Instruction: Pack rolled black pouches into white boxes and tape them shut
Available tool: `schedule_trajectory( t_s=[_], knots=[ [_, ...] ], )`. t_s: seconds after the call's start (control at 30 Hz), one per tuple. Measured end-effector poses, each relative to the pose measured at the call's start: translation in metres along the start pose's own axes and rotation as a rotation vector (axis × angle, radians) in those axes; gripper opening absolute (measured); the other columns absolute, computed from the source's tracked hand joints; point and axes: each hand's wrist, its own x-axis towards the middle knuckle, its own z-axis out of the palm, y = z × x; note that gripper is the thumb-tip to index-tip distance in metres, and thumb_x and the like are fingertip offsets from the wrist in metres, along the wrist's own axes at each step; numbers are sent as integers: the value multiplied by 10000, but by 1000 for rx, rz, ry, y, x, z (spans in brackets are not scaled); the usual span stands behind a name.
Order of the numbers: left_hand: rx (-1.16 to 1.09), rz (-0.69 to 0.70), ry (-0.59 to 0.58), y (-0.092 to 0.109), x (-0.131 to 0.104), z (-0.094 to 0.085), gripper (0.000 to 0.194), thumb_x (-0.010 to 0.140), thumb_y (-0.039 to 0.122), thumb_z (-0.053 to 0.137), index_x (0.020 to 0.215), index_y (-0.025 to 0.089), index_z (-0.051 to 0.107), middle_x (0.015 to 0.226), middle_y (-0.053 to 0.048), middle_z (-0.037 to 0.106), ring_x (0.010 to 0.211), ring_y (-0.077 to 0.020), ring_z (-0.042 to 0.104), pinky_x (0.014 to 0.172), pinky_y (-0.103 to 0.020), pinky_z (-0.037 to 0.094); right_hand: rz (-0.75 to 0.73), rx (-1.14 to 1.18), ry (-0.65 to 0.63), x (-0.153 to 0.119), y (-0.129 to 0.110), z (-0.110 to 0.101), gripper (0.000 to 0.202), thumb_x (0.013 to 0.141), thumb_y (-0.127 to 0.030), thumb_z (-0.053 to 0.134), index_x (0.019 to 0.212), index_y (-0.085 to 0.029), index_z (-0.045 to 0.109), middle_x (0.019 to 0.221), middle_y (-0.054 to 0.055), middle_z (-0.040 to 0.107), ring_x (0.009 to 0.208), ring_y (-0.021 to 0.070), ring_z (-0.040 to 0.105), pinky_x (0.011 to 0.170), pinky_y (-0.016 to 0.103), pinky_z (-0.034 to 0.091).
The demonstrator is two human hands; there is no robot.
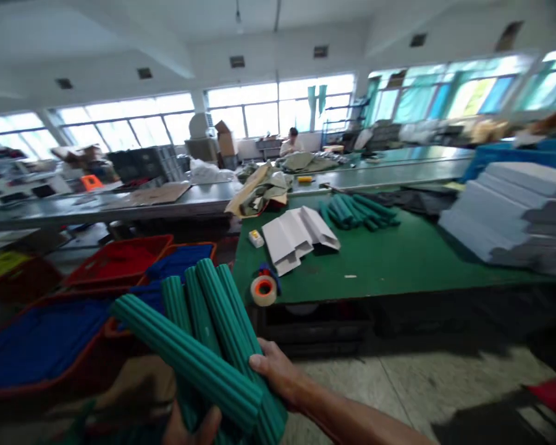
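Note:
Several green ribbed tubes (pixel 208 346) lie in a loose bundle across both hands, low in the head view. My left hand (pixel 192 426) is closed around their lower ends from beneath, and much of it is cut off by the bottom edge. My right hand (pixel 274 374) grips the bundle from its right side, thumb on top. One tube lies slantwise over the others. Beyond my hands is the green table (pixel 375 266), where more green tubes (pixel 356 211) lie in a pile. A tape dispenser (pixel 265 289) stands at the near left corner.
White folded boxes (pixel 301 235) lie on the table beside a small box (pixel 256 238). Stacked white sheets (pixel 514 210) rise at the right. Bins with blue contents (pixel 41 340) and a red bin (pixel 120 259) stand left. A person (pixel 291 143) sits far behind.

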Motion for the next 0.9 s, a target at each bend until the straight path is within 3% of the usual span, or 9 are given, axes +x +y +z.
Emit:
schedule_trajectory(
  t_s=[0.07,0.17,0.37,0.53,0.63,0.9],
  knots=[
    [-31,38,-133,20,2,67,980,456,723,769,1255,199,551,1117,-116,695,1261,-404,501,1125,-529,355,-97,-21,72,-19,-38,-50,705,659,-666,723,1112,-129,655,976,93,691,931,276,631,840,397,489],
    [-184,31,-369,48,-3,160,963,468,645,814,1275,196,541,1067,-112,713,1200,-398,557,1047,-506,453,-202,-45,183,-46,-83,-113,630,736,-620,682,1144,-142,647,1031,92,683,973,272,622,886,397,476],
    [-510,-216,-773,72,2,311,1066,443,478,901,1342,146,434,1089,-166,703,1041,-376,658,899,-484,545,-241,-152,437,-67,-140,-218,627,783,-624,627,1175,-136,632,1076,115,677,1023,290,605,942,426,458],
    [-546,-227,-1009,86,45,418,977,528,414,896,1347,153,431,1153,-175,682,1067,-355,654,948,-478,527,-191,-198,678,-40,-181,-309,654,729,-671,648,1122,-148,669,991,104,702,971,295,627,905,416,480],
    [-576,-202,-1093,104,75,480,981,561,391,889,1382,158,406,1182,-166,673,1101,-336,641,994,-466,502,-215,-212,756,-14,-210,-359,647,745,-654,643,1121,-128,671,963,105,707,930,291,641,867,412,497],
    [-535,-177,-1114,140,142,632,982,535,408,899,1364,152,438,1162,-152,686,1079,-319,654,963,-431,529,-203,-204,876,51,-296,-471,587,729,-592,681,1073,-116,689,872,89,722,842,283,665,774,384,520]
  ],
)
